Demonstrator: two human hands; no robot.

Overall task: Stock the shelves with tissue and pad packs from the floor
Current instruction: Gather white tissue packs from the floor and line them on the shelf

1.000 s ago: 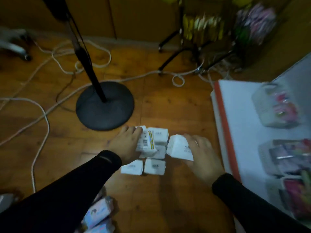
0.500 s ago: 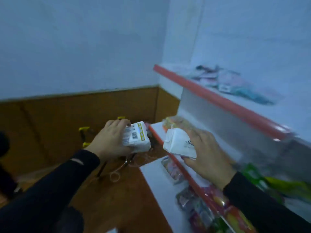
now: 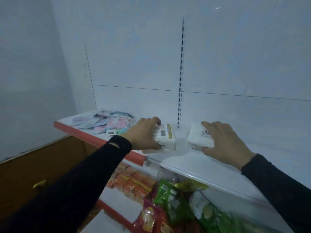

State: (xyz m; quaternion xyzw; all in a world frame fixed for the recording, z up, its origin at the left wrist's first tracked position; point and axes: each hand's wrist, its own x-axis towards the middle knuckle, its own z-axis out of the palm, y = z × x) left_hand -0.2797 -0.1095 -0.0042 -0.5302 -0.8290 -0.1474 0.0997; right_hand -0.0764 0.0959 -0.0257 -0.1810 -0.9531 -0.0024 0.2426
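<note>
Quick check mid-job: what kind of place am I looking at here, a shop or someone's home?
Most likely a small shop. White retail shelving with a slotted upright, a red-edged shelf of flat pad packs, and snack bags crowding the shelf below.

Open room: the upper shelf (image 3: 235, 148) right of and behind the two held packs is left bare.
Obstacle: its left end is taken by flat pastel packs (image 3: 107, 122).

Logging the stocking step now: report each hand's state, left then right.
Left hand: closed on a barcoded tissue pack at the top shelf.
Right hand: closed on a white tissue pack there.
</note>
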